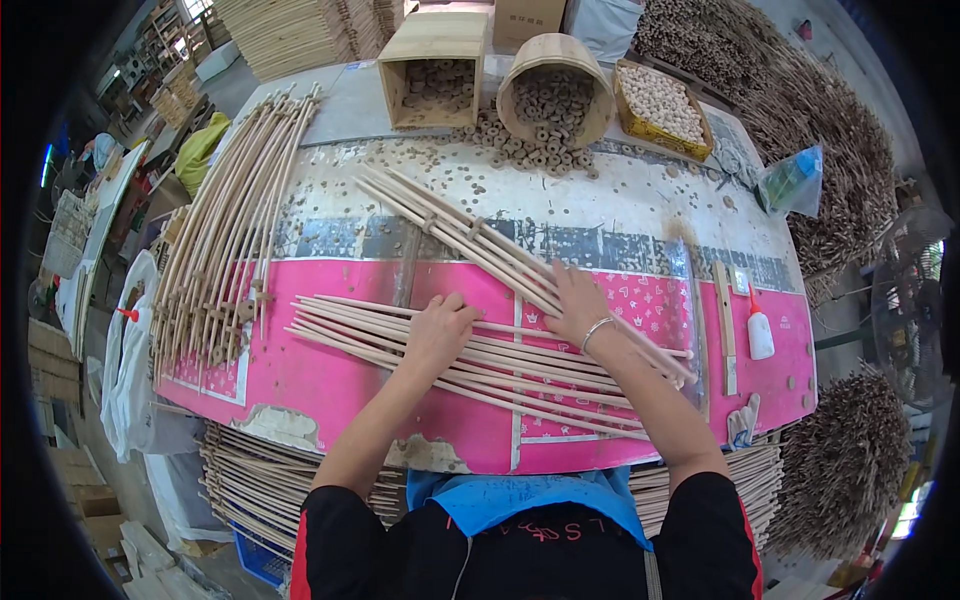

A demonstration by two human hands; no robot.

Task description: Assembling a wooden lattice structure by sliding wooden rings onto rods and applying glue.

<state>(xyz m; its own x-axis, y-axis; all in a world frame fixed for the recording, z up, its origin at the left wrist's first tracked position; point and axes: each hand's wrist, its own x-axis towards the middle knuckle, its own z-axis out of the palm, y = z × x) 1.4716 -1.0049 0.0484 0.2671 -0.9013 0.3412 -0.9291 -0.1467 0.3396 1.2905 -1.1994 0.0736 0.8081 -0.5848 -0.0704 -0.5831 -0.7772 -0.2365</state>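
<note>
My left hand [440, 338] is closed, its fingertips pinching one thin wooden rod among a loose row of pale rods [380, 338] lying across the pink table covering. Farther up the table, a slanted bundle of rods [470, 240] has small wooden rings [429, 222] around it. My right hand [578, 303] lies over the near part of that bundle, fingers curled round it. Its fingertips are partly hidden by the rods. Some rods in the bundle end in small knobs near my right forearm.
A pile of ringed rods [225, 220] covers the table's left side. At the back stand a wooden box [430, 38] and a round wooden tub [555, 48], both spilling rings, and a yellow tray [640, 127] of beads. A glue bottle [761, 333] and wooden strip [725, 330] lie right.
</note>
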